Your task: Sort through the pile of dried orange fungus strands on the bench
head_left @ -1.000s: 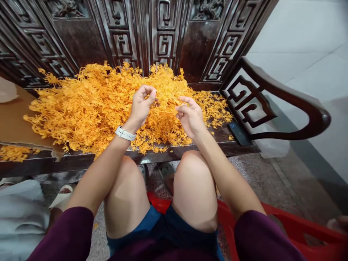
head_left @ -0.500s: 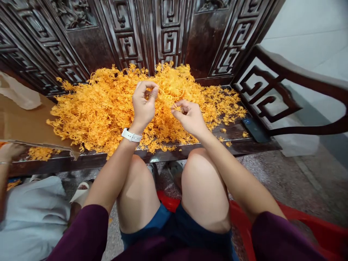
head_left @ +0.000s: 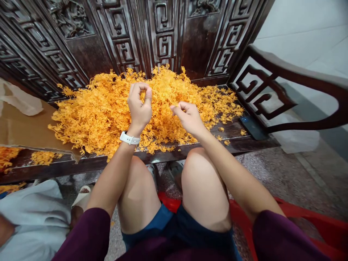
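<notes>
A big tangled heap of thin orange sprigs (head_left: 103, 108), apparently plastic, lies on a dark wooden bench (head_left: 190, 146). My left hand (head_left: 140, 103), wearing a white watch (head_left: 129, 138) on its wrist, is raised over the middle of the heap with thumb and fingertips pinched together. To its right and slightly lower, my right hand (head_left: 187, 115) also pinches thumb against fingers. The hands are apart. Whatever each pinch holds is too fine to tell against the orange behind it.
A carved wooden backrest (head_left: 201, 43) rises behind the heap, with an armrest (head_left: 293, 69) at right. Near it lies a dark phone (head_left: 252, 127). Cardboard (head_left: 29, 127) stands at left, beside a person in pale clothing (head_left: 35, 214). A red plastic stool (head_left: 299, 214) is under me.
My hands have moved slightly apart, the left one leftward. The orange strand seen between them earlier is no longer distinct. The other person's hand at the left has gone out of view.
</notes>
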Available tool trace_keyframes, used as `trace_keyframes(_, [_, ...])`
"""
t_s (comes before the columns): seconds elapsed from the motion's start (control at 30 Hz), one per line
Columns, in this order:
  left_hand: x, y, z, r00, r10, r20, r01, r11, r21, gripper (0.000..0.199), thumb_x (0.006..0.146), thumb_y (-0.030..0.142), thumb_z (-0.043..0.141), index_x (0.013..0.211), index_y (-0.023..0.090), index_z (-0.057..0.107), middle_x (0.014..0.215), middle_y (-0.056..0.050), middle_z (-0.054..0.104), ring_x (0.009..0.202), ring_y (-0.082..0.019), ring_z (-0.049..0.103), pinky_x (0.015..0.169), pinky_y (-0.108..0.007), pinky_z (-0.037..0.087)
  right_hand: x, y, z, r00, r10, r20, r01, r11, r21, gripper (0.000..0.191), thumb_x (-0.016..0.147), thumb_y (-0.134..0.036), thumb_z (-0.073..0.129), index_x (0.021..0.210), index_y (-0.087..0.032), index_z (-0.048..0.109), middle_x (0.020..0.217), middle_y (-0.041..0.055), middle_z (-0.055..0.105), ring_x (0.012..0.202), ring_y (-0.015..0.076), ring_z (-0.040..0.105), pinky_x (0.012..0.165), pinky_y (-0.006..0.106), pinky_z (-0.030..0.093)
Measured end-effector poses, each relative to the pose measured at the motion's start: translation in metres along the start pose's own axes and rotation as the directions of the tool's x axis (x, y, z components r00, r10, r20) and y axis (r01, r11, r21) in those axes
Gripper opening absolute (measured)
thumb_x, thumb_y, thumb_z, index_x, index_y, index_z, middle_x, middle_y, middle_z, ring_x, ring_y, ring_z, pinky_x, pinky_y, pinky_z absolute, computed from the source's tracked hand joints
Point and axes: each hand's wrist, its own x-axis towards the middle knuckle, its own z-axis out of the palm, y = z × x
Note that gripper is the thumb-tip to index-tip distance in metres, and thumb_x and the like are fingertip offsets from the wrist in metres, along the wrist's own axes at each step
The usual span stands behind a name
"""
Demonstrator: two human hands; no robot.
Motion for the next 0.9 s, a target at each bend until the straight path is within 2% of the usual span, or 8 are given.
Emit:
trace_keyframes(0.17, [-0.001,-0.015,0.009,0.986,-0.158,0.058,0.166,0.968,-0.185,0.047,0.098,0.073,0.057,0.098,0.026,0.058,0.091,-0.005,0.068,0.087,-0.017,0.065,0.083,-0.035,0.055,0.000,0.000,-0.002,0.998,0.048,0.041,-0.056,0.971,0.231,0.035,0.094,-0.037,0.072,0.068,-0.023,0.054,0.078,0.0027,0.071,0.073,0.0155,0.057,0.073,0.035,0.041])
trace_keyframes(0.27, [-0.001,-0.020,0.011,0.959,-0.218,0.182,0.265,0.917,-0.298,0.044,0.097,0.071,0.061,0.099,0.027,0.059,0.093,-0.005,0.071,0.086,-0.017,0.071,0.076,-0.033,0.057,0.000,-0.003,-0.003,0.990,0.129,0.061,-0.143,0.895,0.423,0.034,0.094,-0.042,0.074,0.072,-0.024,0.053,0.076,0.0023,0.069,0.072,0.0168,0.061,0.071,0.035,0.044])
trace_keyframes(0.4, [-0.002,-0.012,0.005,0.817,-0.246,0.522,0.457,0.828,-0.324,0.047,0.103,0.070,0.046,0.104,0.027,0.065,0.101,-0.008,0.080,0.091,-0.019,0.077,0.079,-0.036,0.062,0.002,-0.006,-0.006,0.981,0.189,0.033,-0.177,0.823,0.540,0.042,0.091,-0.051,0.077,0.072,-0.025,0.050,0.065,-0.0023,0.056,0.061,0.0141,0.050,0.063,0.032,0.040])
trace_keyframes(0.5, [-0.003,-0.003,0.002,0.746,-0.227,0.627,0.489,0.825,-0.284,0.063,0.106,0.073,0.029,0.116,0.026,0.069,0.113,-0.011,0.082,0.106,-0.022,0.079,0.092,-0.043,0.063,0.003,-0.007,-0.006,0.985,0.169,0.021,-0.152,0.822,0.549,0.046,0.088,-0.058,0.080,0.074,-0.025,0.051,0.064,-0.0028,0.049,0.061,0.0139,0.043,0.059,0.031,0.037])
trace_keyframes(0.63, [-0.005,0.003,0.004,0.720,-0.119,0.684,0.392,0.882,-0.259,0.067,0.104,0.075,0.033,0.117,0.025,0.075,0.126,-0.009,0.080,0.128,-0.026,0.072,0.107,-0.050,0.058,0.003,-0.008,-0.006,0.985,0.173,0.020,-0.157,0.829,0.536,0.052,0.081,-0.069,0.082,0.078,-0.026,0.051,0.067,-0.0022,0.047,0.063,0.0147,0.040,0.054,0.031,0.033])
trace_keyframes(0.73, [-0.007,0.005,0.006,0.707,-0.044,0.706,0.316,0.913,-0.259,0.059,0.099,0.077,0.048,0.110,0.027,0.079,0.116,-0.007,0.080,0.113,-0.025,0.074,0.102,-0.048,0.058,0.002,-0.011,-0.006,0.979,0.200,0.028,-0.185,0.836,0.517,0.054,0.081,-0.072,0.080,0.082,-0.027,0.052,0.069,-0.0020,0.048,0.061,0.0141,0.041,0.053,0.030,0.031])
trace_keyframes(0.8, [-0.008,0.005,0.008,0.721,-0.047,0.692,0.305,0.917,-0.256,0.048,0.094,0.072,0.065,0.107,0.027,0.079,0.107,-0.005,0.080,0.097,-0.021,0.073,0.094,-0.043,0.059,0.001,-0.013,-0.007,0.976,0.211,0.047,-0.203,0.823,0.530,0.049,0.081,-0.067,0.081,0.082,-0.026,0.053,0.073,-0.0017,0.052,0.060,0.0129,0.041,0.054,0.030,0.030])
trace_keyframes(0.9, [-0.009,0.000,0.010,0.781,-0.098,0.617,0.338,0.897,-0.286,0.039,0.092,0.062,0.074,0.101,0.025,0.080,0.100,-0.005,0.079,0.090,-0.016,0.070,0.089,-0.037,0.058,0.000,-0.016,-0.008,0.971,0.222,0.084,-0.230,0.794,0.562,0.035,0.081,-0.053,0.081,0.087,-0.025,0.061,0.087,0.0008,0.062,0.065,0.0127,0.045,0.056,0.030,0.031])
